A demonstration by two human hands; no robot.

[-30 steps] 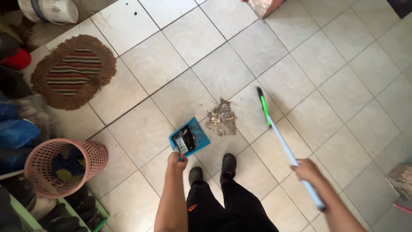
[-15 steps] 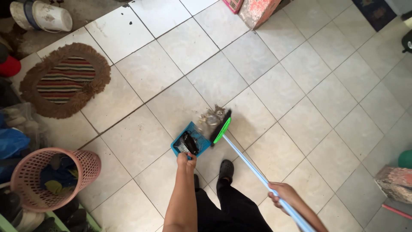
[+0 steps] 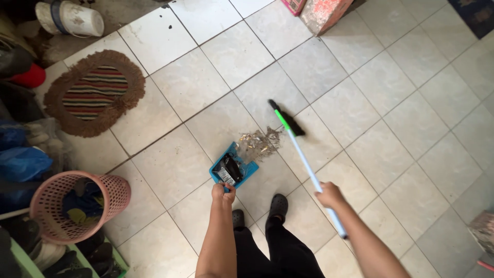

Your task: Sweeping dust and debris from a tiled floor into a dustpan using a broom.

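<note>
Seen from above on a pale tiled floor: black clogs planted on the tiles, left hand closed round the short handle of a blue dustpan, right hand gripping the pale blue shaft of a broom partway down. Dustpan tilted lip-down, already carrying a black wrapper — a grey heap of dust and scraps now lying right at its lip, part of it over the edge. A second ago, heap well clear of the pan; half a second ago, bristles pressed against it at the pan's mouth. Now broom head lifted back beyond the heap — one stroke spent, much of the litter not yet inside. Off to the left edge of the floor, a pink mesh basket holding clothes; farther up, an oval striped mat with brown fringe; at the far top edge, a white bucket and a pinkish box.
</note>
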